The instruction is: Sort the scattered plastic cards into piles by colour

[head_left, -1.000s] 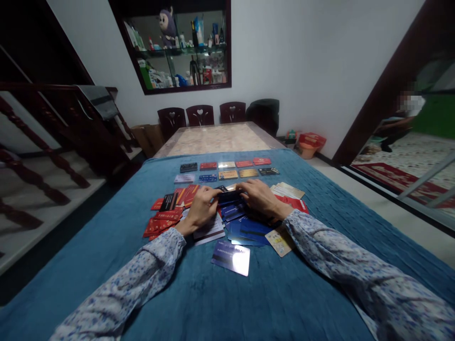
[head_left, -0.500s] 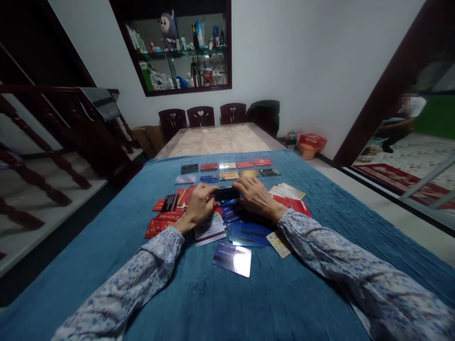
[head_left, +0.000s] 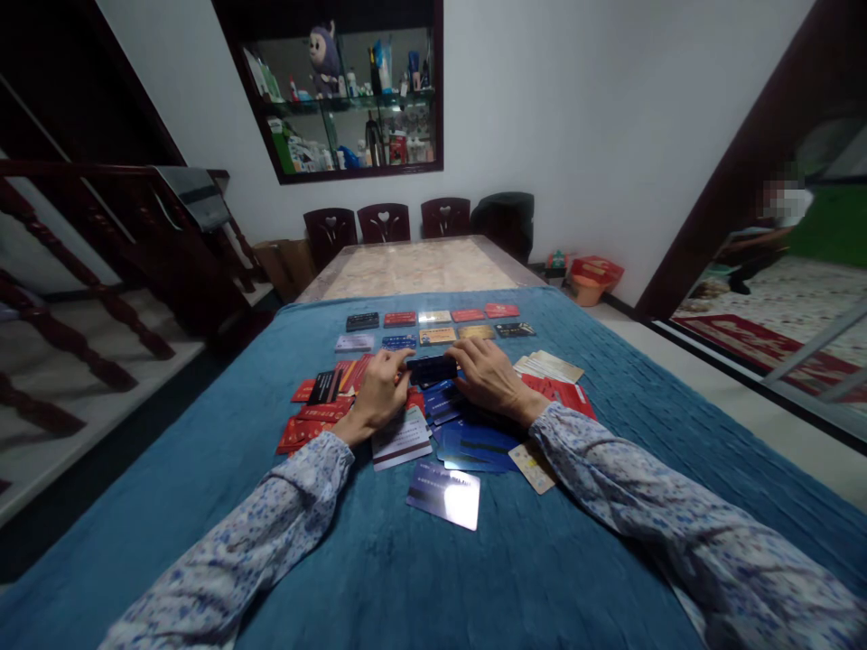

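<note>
Dark plastic cards (head_left: 433, 368) are held up between my two hands, gripped at their ends; how many there are I cannot tell. My left hand (head_left: 380, 390) pinches the left end and my right hand (head_left: 491, 379) the right end. Beneath and around the hands lie blue cards (head_left: 478, 444), a white card with a dark stripe (head_left: 402, 441) and red cards (head_left: 318, 422). Closer to me a shiny purple-grey card (head_left: 443, 496) lies alone. Beside my right sleeve is a beige card (head_left: 533, 467).
Two rows of cards in small groups, among them a red one (head_left: 502, 311) and an orange one (head_left: 437, 336), lie beyond my hands. A blue cloth (head_left: 325, 560) covers the near table. Chairs (head_left: 383, 222) stand at the far end. A person (head_left: 765, 235) sits beyond the doorway at right.
The held dark cards show slightly more of their face, and my left fingers have shifted a little at their left end. The cards on the cloth stay in place.
</note>
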`<state>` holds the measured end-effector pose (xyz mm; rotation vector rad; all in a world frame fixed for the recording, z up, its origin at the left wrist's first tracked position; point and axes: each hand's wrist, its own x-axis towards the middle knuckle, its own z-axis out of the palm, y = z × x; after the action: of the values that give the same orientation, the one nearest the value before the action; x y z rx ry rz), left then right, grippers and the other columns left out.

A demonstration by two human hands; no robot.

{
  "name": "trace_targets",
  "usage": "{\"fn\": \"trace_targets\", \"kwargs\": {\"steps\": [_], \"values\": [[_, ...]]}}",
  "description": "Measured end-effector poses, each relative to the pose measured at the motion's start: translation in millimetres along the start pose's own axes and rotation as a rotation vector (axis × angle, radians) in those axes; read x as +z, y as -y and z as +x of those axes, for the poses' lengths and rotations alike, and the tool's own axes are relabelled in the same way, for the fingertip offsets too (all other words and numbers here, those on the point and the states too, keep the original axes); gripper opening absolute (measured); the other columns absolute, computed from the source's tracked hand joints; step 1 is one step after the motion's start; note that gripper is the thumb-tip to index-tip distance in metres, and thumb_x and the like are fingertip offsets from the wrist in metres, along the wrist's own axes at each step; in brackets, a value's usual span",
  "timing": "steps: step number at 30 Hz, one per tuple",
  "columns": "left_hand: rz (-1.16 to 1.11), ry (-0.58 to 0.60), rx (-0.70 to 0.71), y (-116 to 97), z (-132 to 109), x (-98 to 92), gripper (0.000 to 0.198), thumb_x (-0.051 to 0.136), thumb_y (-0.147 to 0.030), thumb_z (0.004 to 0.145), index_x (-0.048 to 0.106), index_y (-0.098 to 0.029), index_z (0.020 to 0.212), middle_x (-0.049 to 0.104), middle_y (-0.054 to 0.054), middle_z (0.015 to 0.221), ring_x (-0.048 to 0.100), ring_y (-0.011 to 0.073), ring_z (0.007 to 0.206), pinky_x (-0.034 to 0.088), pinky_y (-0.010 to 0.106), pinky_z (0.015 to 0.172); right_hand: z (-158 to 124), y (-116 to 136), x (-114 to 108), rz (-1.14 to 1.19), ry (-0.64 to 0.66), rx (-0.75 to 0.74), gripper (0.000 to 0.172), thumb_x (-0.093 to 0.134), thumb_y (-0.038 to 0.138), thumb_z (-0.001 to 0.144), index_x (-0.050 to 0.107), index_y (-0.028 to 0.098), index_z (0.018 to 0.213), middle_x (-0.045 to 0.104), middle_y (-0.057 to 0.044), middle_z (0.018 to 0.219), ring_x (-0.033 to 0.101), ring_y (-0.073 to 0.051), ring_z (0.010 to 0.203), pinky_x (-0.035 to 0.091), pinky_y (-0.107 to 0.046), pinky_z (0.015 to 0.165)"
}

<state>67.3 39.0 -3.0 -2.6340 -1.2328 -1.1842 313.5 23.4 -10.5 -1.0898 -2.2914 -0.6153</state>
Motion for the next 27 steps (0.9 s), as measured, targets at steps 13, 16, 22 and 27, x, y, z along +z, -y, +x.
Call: {"fn": "trace_targets", "kwargs": {"steps": [13,16,22,27], "values": [[0.175,0.095,0.118,-1.7,-4.9,-4.3,0.045,0.066,-0.014,0.087,0.059,-0.016,0.132,0.069,0.014,0.121,0.060,0.0316,0.117,0.056,0.049,0.100,0.1,0.3,-6.8,0.082,0.021,0.019,0.044,0.067,0.019,0.082,0.065,0.012,0.126,0.066,-0.018,0.119,0.052,-0.032,0.109,0.047,-0.044,0.089],[0.197,0.117,0.138,1.7,-5.9,-5.4,0.053,0.068,-0.017,0.086,0.055,-0.015,0.138,0.066,0.016,0.129,0.059,0.0330,0.120,0.053,0.052,0.105,2.2,-1.0,-6.5,0.098,0.023,0.007,0.044,0.068,0.021,0.082,0.065,0.013,0.125,0.066,-0.018,0.118,0.052,-0.031,0.108,0.047,-0.044,0.090],[0.227,0.172,0.136,9.0,-2.5,-11.6,0.055,0.065,-0.015,0.084,0.055,-0.014,0.139,0.064,0.018,0.131,0.057,0.0347,0.122,0.053,0.055,0.104,11.2,-2.0,1.7,0.154,0.030,0.000,0.043,0.070,0.024,0.081,0.064,0.016,0.123,0.064,-0.016,0.117,0.049,-0.032,0.111,0.048,-0.047,0.094],[0.196,0.216,0.117,16.1,4.4,-18.4,0.052,0.066,-0.013,0.082,0.060,-0.014,0.134,0.065,0.017,0.127,0.057,0.0335,0.118,0.054,0.053,0.103,21.7,-7.4,1.3,0.169,0.104,-0.039,0.040,0.071,0.029,0.082,0.064,0.014,0.119,0.062,-0.017,0.117,0.049,-0.031,0.111,0.049,-0.046,0.093]]}}
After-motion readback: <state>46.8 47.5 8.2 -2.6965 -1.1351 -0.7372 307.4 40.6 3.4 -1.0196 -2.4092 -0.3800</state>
